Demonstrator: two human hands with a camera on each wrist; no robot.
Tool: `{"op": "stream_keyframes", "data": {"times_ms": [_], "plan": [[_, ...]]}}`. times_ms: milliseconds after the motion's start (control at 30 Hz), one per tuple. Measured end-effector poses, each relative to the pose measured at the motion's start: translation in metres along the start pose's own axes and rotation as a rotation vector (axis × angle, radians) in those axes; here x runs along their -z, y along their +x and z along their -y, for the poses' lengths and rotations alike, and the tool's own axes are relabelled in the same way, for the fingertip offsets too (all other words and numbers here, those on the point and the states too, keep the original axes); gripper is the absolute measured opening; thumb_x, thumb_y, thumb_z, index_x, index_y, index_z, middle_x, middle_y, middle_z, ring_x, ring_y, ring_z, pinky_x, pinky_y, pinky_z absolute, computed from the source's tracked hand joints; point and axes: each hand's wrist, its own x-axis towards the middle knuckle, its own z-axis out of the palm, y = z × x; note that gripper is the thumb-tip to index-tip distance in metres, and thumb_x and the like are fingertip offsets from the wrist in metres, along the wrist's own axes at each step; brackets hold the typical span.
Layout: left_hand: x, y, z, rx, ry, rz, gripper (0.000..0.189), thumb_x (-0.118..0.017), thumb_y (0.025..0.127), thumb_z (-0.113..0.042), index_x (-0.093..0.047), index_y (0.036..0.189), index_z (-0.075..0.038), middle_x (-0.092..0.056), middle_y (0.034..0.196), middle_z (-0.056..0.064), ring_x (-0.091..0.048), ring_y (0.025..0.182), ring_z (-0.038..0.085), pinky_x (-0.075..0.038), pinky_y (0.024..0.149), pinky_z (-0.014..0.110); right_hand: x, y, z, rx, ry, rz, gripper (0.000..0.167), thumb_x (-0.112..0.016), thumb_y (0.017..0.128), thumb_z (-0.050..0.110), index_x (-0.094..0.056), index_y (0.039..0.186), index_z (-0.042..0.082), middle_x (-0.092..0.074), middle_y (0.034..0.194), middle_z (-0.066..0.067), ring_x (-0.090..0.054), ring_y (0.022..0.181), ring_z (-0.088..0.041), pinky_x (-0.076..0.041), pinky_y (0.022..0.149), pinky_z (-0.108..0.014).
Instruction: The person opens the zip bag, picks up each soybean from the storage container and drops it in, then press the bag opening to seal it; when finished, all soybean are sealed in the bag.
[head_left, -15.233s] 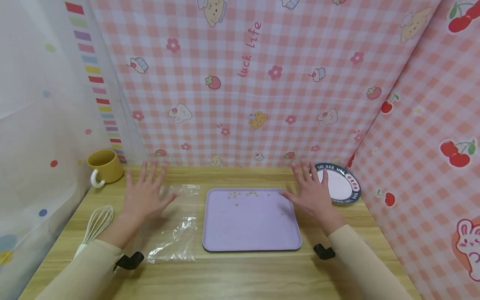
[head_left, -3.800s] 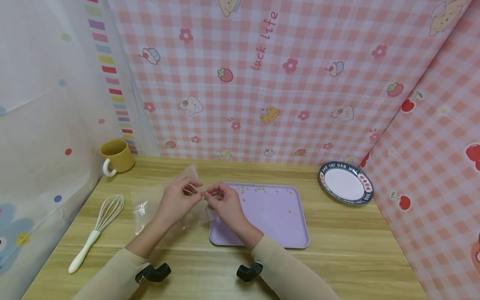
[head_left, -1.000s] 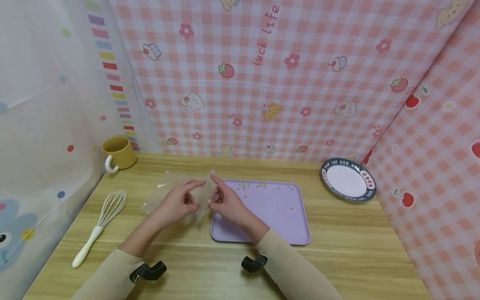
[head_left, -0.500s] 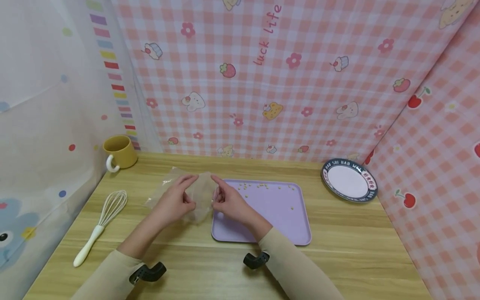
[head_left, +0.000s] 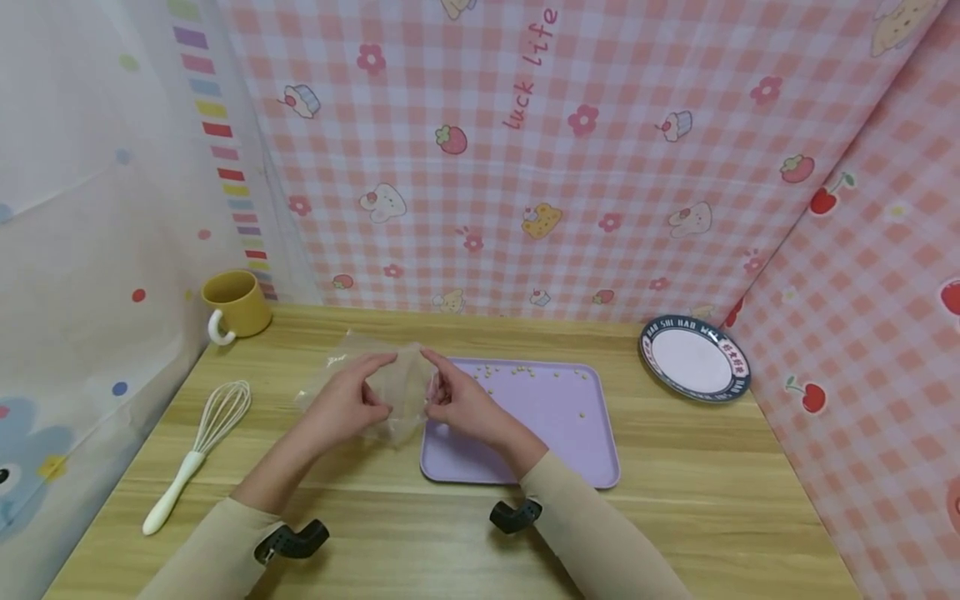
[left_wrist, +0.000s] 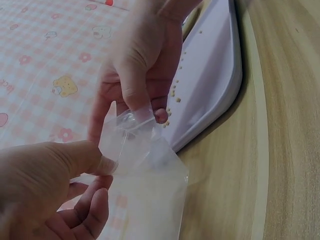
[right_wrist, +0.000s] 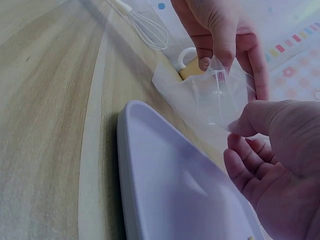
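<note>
A clear plastic bag (head_left: 405,383) is held between both hands above the table, just left of the purple tray (head_left: 540,454). My left hand (head_left: 348,400) pinches one side of its mouth between thumb and fingers. On the opposite side, my right hand (head_left: 465,404) pinches the other edge, over the tray's left end. Seen from the left wrist, the bag (left_wrist: 150,185) has its mouth drawn apart, and its body hangs down. In the right wrist view the film (right_wrist: 195,97) is stretched between the two thumbs. Several small yellow bits (head_left: 522,371) lie along the tray's far edge.
A white whisk (head_left: 198,454) lies at the left, with a yellow mug (head_left: 243,307) behind it near the back corner. At the back right lies a plate (head_left: 693,360) with a dark patterned rim. Patterned cloth walls (head_left: 480,167) enclose the table.
Earliest, both hands were spread and the bag lay flat on the table. Later the fingertips met at its edge. Now the hands are apart, with the bag's mouth pulled wider.
</note>
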Motion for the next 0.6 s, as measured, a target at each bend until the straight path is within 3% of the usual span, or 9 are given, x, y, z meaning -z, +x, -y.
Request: {"op": "stream_keyframes", "data": {"times_ms": [167,433,600], "plan": [[0.0009,-0.0007,-0.0014,0.028,0.049,-0.035,0.083,-0.084,0.086,0.006,-0.052,0.161,-0.003,-0.055,0.156,0.024,-0.066,0.070,0.011,-0.058,0.062,0.031,0.0009,0.0009,0.0001,-0.001,-0.049,0.013,0.096,-0.070,0.091,-0.018,-0.032,0.175,0.011,-0.060,0.098,-0.009,-0.058,0.084,-0.013,-0.052,0.074,-0.024],[0.0025,-0.0010,-0.0064,0.020,0.181,-0.118,0.083,-0.087,0.079,0.002,-0.056,0.156,0.000,-0.057,0.156,0.024,-0.062,0.067,0.012,-0.058,0.067,0.039,-0.0014,0.0042,-0.0037,0.029,-0.129,0.005,0.097,-0.072,0.090,-0.020,-0.036,0.174,0.013,-0.062,0.097,-0.011,-0.058,0.085,-0.015,-0.053,0.075,-0.027],[0.0031,-0.0012,-0.0064,0.024,0.212,-0.125,0.085,-0.089,0.079,-0.001,-0.057,0.157,-0.001,-0.057,0.157,0.023,-0.060,0.067,0.015,-0.057,0.070,0.042,-0.0031,0.0066,-0.0068,0.019,-0.119,-0.008,0.096,-0.072,0.089,-0.020,-0.038,0.173,0.012,-0.062,0.098,-0.009,-0.058,0.085,-0.013,-0.054,0.075,-0.026]]}}
